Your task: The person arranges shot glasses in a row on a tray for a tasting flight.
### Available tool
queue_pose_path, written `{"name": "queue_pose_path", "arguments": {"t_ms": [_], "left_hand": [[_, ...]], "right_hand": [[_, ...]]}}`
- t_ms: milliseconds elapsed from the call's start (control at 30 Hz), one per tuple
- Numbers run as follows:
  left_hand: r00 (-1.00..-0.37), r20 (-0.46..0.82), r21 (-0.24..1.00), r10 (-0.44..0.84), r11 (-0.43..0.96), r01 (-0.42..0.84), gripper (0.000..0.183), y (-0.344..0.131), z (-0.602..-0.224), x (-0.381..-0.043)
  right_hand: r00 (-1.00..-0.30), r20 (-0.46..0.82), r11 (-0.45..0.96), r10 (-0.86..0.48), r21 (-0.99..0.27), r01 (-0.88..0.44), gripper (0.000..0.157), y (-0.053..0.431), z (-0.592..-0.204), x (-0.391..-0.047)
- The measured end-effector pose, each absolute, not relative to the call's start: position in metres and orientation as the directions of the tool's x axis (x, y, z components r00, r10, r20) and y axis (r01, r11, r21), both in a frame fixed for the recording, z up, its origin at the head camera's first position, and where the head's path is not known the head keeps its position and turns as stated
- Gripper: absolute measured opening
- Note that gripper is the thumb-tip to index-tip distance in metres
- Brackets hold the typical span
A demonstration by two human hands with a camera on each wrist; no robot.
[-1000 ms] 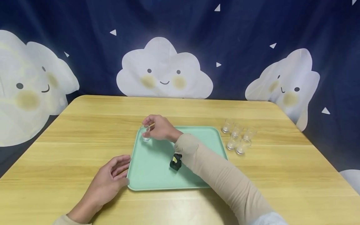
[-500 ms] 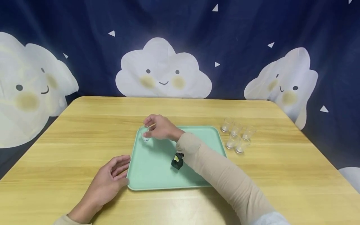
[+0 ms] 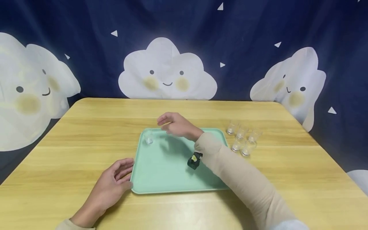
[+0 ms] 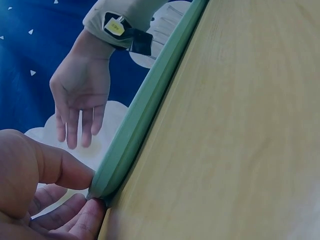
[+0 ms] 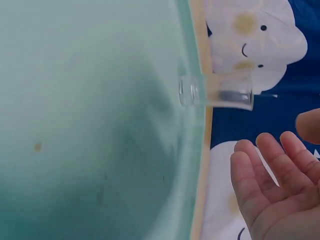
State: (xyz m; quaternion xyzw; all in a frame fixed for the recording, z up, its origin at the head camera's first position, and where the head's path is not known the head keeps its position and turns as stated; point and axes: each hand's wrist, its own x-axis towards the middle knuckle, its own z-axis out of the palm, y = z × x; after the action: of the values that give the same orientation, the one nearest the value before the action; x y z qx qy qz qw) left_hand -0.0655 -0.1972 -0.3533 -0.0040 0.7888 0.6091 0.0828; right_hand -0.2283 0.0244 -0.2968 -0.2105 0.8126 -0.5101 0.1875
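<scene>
A small clear glass (image 3: 149, 137) stands upright at the back left corner of a mint-green tray (image 3: 155, 179). My right hand (image 3: 179, 125) is raised over the tray's back edge, to the right of that glass and apart from it. In the right wrist view, nothing is between the spread thumb and the relaxed fingers (image 5: 285, 175), and the glass (image 5: 220, 91) appears beyond them. My left hand (image 3: 110, 185) rests at the tray's left edge near the front corner. Its thumb (image 4: 67, 170) and fingertips touch the outside of the rim (image 4: 135, 120).
Several more clear glasses (image 3: 241, 139) stand grouped on the wooden table (image 3: 287, 179), right of the tray. A dark wrist device (image 3: 195, 160) hangs from my right sleeve over the tray. Behind the table hangs a navy curtain (image 3: 238, 28) with clouds.
My right hand has let go of the small glass, leaving it at the tray's back left corner, and has moved up and to the right. The left hand has stayed in place.
</scene>
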Motion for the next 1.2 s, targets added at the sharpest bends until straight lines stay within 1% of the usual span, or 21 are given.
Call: {"name": "queue_pose_path", "arguments": {"t_ms": [167, 367, 700, 900, 1067, 1200], "left_hand": [[-0.986, -0.137, 0.958, 0.091, 0.263, -0.109, 0.065, -0.196, -0.353, -0.066], [-0.986, -0.134, 0.959, 0.097, 0.265, -0.104, 0.065, -0.196, -0.354, -0.067], [-0.985, -0.130, 0.960, 0.110, 0.263, -0.097, 0.066, -0.196, -0.350, -0.071], [-0.985, -0.144, 0.957, 0.098, 0.266, -0.113, 0.066, -0.196, -0.351, -0.070], [-0.985, -0.143, 0.958, 0.095, 0.265, -0.113, 0.066, -0.195, -0.353, -0.069], [-0.987, -0.137, 0.957, 0.086, 0.269, -0.109, 0.066, -0.197, -0.354, -0.068]], "right_hand": [[-0.845, -0.103, 0.302, -0.525, -0.951, -0.071, 0.027, 0.041, -0.290, -0.227], [-0.860, -0.069, 0.210, -0.506, -0.977, -0.045, 0.030, 0.065, -0.284, -0.218], [-0.871, 0.045, 0.137, -0.490, -0.982, -0.128, 0.032, 0.102, -0.283, -0.199], [-0.886, 0.101, 0.103, -0.453, -0.981, -0.164, 0.031, 0.128, -0.279, -0.185], [-0.901, 0.154, 0.057, -0.406, -0.979, -0.194, 0.025, 0.157, -0.273, -0.175], [-0.897, 0.209, -0.004, -0.389, -0.974, -0.225, 0.022, 0.177, -0.270, -0.170]]}}
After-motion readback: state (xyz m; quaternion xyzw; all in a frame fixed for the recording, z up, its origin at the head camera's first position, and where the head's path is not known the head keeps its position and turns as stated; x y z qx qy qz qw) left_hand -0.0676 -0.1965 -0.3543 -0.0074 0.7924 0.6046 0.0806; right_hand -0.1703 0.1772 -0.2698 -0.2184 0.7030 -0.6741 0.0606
